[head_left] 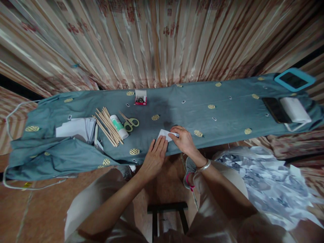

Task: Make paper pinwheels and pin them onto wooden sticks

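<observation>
A small piece of folded white paper (164,134) lies near the front edge of the cloth-covered table. My left hand (157,153) rests on its lower left part, fingers stretched out flat against the paper. My right hand (183,138) grips the right end of the paper between thumb and bent fingers. Left of my hands lie green-handled scissors (129,123), a green and white glue stick (118,127) and several thin wooden sticks (107,125). A small open red box (140,98) of dark metal pieces stands farther back.
Stacked white paper (76,130) lies at the left of the table (177,111). A dark phone (274,109), a white object (295,109) and a blue-framed tablet (294,79) lie at the right. Beside my right leg is a large bag (270,182) of white paper pieces. Curtains (157,44) hang behind.
</observation>
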A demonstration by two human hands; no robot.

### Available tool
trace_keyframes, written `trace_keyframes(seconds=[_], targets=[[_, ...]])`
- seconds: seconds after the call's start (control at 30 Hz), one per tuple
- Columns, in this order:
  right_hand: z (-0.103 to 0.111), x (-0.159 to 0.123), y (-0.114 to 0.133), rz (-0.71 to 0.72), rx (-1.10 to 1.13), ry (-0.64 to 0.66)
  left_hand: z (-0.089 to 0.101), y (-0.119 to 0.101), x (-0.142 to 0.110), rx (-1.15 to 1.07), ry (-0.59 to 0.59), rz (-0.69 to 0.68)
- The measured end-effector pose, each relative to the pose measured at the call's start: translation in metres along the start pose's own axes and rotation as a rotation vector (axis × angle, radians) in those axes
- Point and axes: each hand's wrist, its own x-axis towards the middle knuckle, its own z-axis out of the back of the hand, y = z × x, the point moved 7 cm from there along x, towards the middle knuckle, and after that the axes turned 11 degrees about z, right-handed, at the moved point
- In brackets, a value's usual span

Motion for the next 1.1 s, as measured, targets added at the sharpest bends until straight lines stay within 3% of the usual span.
trace_keyframes(seconds=[0.53,0.87,1.1], targets=[[-0.003,0.000,0.001,0.035,-0.046,0.006,-0.002,0.001,-0.003,0.001,-0.002,0.016],[-0.001,-0.020,0.020,0.041,-0.159,0.011,-0.004,0.001,-0.001,0.013,0.026,0.041],[0.014,-0.030,0.000,-0.009,-0.169,-0.027,0.002,0.005,-0.005,0.030,0.035,0.016]])
